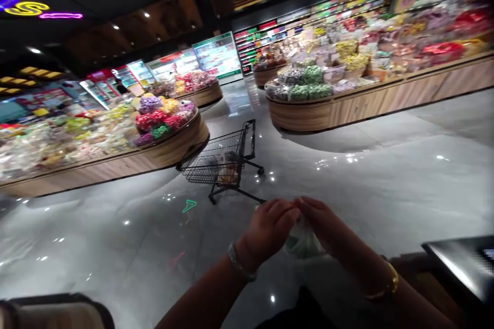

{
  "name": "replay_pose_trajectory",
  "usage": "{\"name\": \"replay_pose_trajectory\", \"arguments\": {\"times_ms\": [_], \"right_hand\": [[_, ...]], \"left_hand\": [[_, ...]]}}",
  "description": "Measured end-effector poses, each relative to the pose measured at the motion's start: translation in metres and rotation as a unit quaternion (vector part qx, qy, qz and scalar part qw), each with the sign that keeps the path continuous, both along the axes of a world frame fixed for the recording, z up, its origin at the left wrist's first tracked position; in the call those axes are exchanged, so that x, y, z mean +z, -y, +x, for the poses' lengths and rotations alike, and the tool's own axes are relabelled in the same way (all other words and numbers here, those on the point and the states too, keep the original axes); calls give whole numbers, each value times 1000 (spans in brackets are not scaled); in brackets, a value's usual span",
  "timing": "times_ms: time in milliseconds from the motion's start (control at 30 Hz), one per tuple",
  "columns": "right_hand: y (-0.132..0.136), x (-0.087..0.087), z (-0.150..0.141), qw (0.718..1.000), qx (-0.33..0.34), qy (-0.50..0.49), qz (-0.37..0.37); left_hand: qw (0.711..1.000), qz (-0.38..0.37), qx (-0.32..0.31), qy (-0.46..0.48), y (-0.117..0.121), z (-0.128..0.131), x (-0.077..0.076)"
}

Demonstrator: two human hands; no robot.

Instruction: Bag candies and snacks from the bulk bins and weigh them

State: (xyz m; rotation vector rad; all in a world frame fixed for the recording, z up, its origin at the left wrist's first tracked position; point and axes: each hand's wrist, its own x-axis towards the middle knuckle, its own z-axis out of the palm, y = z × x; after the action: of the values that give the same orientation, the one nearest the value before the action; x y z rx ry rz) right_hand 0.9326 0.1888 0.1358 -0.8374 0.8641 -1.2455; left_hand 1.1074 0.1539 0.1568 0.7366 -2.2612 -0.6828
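My left hand (270,229) and my right hand (314,221) meet in front of me with their fingertips close together. Both are closed at the top of a clear plastic bag (303,241), which hangs below them with something pale green inside. What exactly the bag holds is too dark and blurred to tell. A silver bracelet circles my left wrist and a gold one my right. Beyond my hands stands a black wire shopping cart (210,157) with a filled bag (228,167) in it.
Curved wooden display counters heaped with packaged goods stand at the left (165,151) and right (301,113). Lit fridges (218,56) line the back. A dark-edged counter with a metal top (463,262) is close at my right. Shiny grey floor (366,180) lies between.
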Motion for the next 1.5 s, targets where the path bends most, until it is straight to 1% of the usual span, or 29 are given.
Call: {"name": "replay_pose_trajectory", "arguments": {"times_ms": [67,100,133,167,233,267,300,333,367,400,433,467,500,567,600,667,733,767,833,900,933,967,1067,1133,1200,1267,1333,1433,1500], "right_hand": [[31,9,14,997,6,-61,-48],[46,17,21,989,-7,-120,-89],[59,28,28,971,-28,-191,-143],[72,42,34,940,-54,-267,-207],[96,80,47,847,-108,-390,-344],[109,101,52,803,-124,-425,-398],[121,121,56,769,-145,-439,-441],[133,137,59,749,-164,-437,-470],[145,148,60,748,-185,-426,-474],[156,151,62,767,-197,-410,-453],[165,148,63,793,-198,-392,-421],[174,138,65,822,-201,-376,-378],[181,125,69,844,-212,-367,-329],[192,94,84,897,-190,-321,-237],[196,82,96,923,-179,-260,-219],[205,67,126,967,-125,-128,-181],[218,63,158,988,-72,-11,-136],[227,63,173,992,-57,31,-110],[251,60,200,994,-45,79,-68],[280,52,223,994,-39,92,-46],[296,47,234,994,-35,91,-40],[312,42,244,995,-32,87,-36],[356,31,272,997,-24,53,-43],[381,32,283,998,-20,11,-62],[404,36,285,996,-15,-30,-81],[424,37,277,994,-12,-65,-91],[443,30,261,991,-6,-93,-91],[470,8,230,990,-13,-118,-69],[484,-11,212,990,-33,-134,-32]], "left_hand": [[999,3,39,-27,21,14,5],[997,2,64,-42,31,21,10],[994,-2,90,-56,41,29,18],[991,-9,114,-68,51,37,29],[984,-46,150,-80,72,52,61],[979,-91,164,-79,82,60,80],[969,-151,180,-80,92,68,99],[954,-217,191,-78,101,77,116],[930,-285,214,-95,110,87,129],[909,-330,234,-101,119,97,137],[888,-357,263,-118,126,109,139],[882,-353,286,-127,132,120,135],[888,-318,305,-129,138,132,125],[916,-214,319,-119,150,154,96],[923,-171,320,-126,157,164,79],[935,-88,303,-161,170,182,49],[940,19,265,-215,186,200,28],[942,71,237,-227,196,209,21],[958,143,162,-186,218,227,13],[981,154,84,-88,247,243,7],[986,145,64,-45,264,249,4],[989,135,62,-18,281,255,1],[986,121,114,-8,334,274,-10],[981,127,142,-23,368,289,-14],[976,129,172,-42,401,309,-13],[967,131,210,-65,434,329,-8],[956,131,248,-86,467,348,-2],[940,125,299,-107,519,373,-2],[930,130,327,-108,554,388,-12]]}}
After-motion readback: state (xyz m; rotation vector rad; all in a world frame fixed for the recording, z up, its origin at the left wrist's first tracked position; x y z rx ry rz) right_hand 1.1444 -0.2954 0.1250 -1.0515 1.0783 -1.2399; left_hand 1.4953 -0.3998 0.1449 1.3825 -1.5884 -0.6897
